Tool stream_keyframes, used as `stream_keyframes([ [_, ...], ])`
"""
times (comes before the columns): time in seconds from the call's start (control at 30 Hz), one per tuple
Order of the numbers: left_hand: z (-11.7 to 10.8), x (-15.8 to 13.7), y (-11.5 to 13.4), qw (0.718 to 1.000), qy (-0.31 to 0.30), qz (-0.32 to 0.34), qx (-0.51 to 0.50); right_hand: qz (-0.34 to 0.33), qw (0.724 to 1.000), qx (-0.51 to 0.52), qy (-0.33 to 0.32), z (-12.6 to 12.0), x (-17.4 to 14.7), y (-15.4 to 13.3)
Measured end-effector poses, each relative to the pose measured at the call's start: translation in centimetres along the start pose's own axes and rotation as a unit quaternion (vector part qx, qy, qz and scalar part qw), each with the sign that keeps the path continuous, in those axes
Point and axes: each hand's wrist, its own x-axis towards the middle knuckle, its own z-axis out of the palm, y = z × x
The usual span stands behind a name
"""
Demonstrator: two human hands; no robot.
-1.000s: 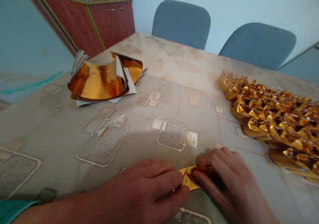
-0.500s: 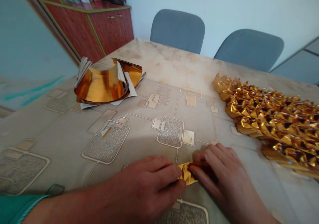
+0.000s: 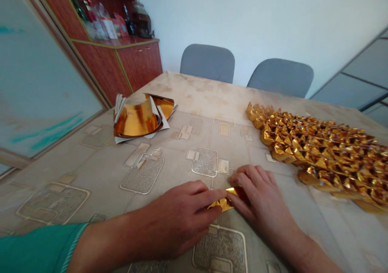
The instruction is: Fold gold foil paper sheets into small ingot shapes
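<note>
A small piece of folded gold foil paper (image 3: 223, 205) lies between my two hands, low over the table. My left hand (image 3: 188, 214) pinches its left end between thumb and fingers. On the other end, my right hand (image 3: 257, 196) is closed round the paper, with the thumb pressing near its middle. My fingers cover most of the piece. To the right sit several rows of folded gold paper pieces (image 3: 315, 147), packed close together. Flat gold sheets with white backs, curled up at the ends, form a stack (image 3: 136, 119) at the left rear.
A patterned cloth covers the table (image 3: 182, 172). A small paper scrap (image 3: 141, 164) lies left of centre. Two grey chairs (image 3: 207, 62) stand at the far edge. Behind on the left is a red-brown cabinet (image 3: 138, 64) holding bottles and a jar.
The view has tilted up and shifted, showing more of the cabinet and wall. My left index finger now reaches further over the foil, up to the right thumb. Both hands still hold the piece.
</note>
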Motion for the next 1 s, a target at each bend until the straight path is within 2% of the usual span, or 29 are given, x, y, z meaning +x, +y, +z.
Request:
stream_keyframes([
  [0.1,-0.1,0.2,0.1,1.0,0.002,0.017,0.014,-0.006,0.999,-0.05,0.017,0.0,-0.1,-0.2],
  [0.27,0.1,0.2,-0.2,0.998,-0.008,0.033,0.051,-0.029,0.996,-0.071,-0.052,0.4,0.0,-0.3],
  [0.4,0.1,-0.1,-0.5,0.996,-0.022,0.04,0.082,-0.018,0.995,-0.074,-0.067,0.5,0.3,-0.2],
  [0.47,-0.1,-0.2,-0.6,0.995,-0.029,0.037,0.087,-0.016,0.997,-0.037,-0.063,0.1,0.1,0.1],
  [0.6,-0.5,-0.3,-0.6,0.997,-0.038,0.017,0.067,-0.026,0.993,0.103,-0.058,-1.9,-1.1,0.4],
  [0.67,-0.6,-0.4,-0.5,0.998,-0.046,0.007,0.05,-0.04,0.989,0.122,-0.069,-2.9,-2.1,0.1],
  [0.8,-0.6,-0.6,-0.6,0.998,-0.054,-0.004,0.037,-0.066,0.991,0.045,-0.112,-3.5,-4.1,-1.0],
  [1.0,-0.5,-0.7,-0.4,0.996,-0.068,-0.013,0.049,-0.071,0.991,-0.039,-0.103,-1.8,-5.8,-1.4],
])
